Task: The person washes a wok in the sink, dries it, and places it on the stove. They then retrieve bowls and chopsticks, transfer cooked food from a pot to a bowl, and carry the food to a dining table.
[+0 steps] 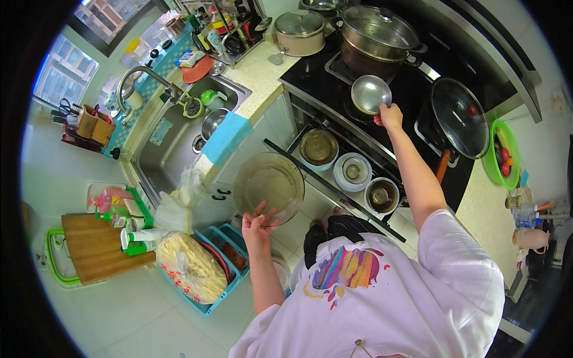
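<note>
My left hand (258,223) grips the near rim of a large see-through bowl (268,183), its fingers visible through the wall. The bowl hangs above the floor, left of a pulled-out drawer (331,183). My right hand (389,116) holds a small shiny metal bowl (370,93) by its edge over the black stove top (313,71). In the drawer stand stacks of bowls: an amber glass bowl (318,145) at the left, white bowls (352,172) in the middle, and a dark brown bowl (381,197) inside a pale one at the right.
A steamer pot (380,33) and a lidded wok (460,117) stand on the stove. At the left is a steel sink (170,138) with another metal bowl (215,123) and a blue cloth (227,138) over its edge. A green basket (501,154) holds vegetables. A blue rack (233,286) stands low left.
</note>
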Available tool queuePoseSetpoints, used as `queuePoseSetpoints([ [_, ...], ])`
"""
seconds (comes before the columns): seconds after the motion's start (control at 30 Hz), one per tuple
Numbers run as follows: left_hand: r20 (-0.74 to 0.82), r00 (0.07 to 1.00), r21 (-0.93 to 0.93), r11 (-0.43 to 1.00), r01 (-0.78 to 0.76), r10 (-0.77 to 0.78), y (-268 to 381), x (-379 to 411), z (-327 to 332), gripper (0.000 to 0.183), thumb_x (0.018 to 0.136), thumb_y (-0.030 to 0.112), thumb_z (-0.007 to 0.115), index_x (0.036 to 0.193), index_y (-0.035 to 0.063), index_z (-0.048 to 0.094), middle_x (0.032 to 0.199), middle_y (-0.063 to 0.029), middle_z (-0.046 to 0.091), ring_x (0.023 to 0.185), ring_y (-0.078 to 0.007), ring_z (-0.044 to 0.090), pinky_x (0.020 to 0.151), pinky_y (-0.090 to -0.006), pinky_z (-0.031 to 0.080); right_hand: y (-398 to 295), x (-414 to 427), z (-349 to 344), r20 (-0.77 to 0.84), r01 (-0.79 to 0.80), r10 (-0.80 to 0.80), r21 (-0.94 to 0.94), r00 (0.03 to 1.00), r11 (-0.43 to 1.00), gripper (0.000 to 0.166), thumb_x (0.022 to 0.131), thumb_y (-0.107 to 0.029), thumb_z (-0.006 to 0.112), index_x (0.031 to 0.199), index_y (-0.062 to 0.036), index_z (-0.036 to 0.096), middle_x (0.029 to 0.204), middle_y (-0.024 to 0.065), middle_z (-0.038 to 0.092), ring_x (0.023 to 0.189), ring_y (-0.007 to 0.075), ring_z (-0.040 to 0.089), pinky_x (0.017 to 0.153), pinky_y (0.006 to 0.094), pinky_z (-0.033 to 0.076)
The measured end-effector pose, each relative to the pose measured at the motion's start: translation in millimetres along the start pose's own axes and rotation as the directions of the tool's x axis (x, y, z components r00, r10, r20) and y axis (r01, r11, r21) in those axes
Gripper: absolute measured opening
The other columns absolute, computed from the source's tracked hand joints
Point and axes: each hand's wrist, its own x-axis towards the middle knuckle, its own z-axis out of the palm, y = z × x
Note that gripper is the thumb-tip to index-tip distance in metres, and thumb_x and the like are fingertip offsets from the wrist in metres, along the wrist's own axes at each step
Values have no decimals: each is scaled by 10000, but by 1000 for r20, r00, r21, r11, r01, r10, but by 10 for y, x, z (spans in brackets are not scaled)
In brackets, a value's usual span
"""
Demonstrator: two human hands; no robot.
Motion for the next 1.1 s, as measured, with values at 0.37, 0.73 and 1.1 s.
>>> queuePoseSetpoints([
  [0.37,-27,999,-7,999,-32,32,-14,-50,-105,213,810,-28,539,812,93,364,1233,-242,575,966,-405,665,582,-382,618,224,500,84,60,130,-116,-555,991,822,337,891,-306,521,1015,5,563,763,170,675,577,196,664,466,352,506],
  [0.73,-40,995,-104,990,-96,92,-181,-189,-210,222,810,-37,551,799,98,375,1215,-235,587,951,-390,672,590,-393,622,511,347,-28,610,-673,441,214,658,708,638,909,-348,594,1347,40,341,1212,264,529,1060,382,599,877,475,551],
  [1.1,-232,962,-151,971,-182,144,-202,-623,-197,218,808,-40,561,800,101,395,1251,-243,564,980,-426,653,638,-449,613,616,156,-48,688,-690,298,405,662,599,558,728,157,407,1277,67,366,1249,279,444,1125,516,500,943,556,523],
])
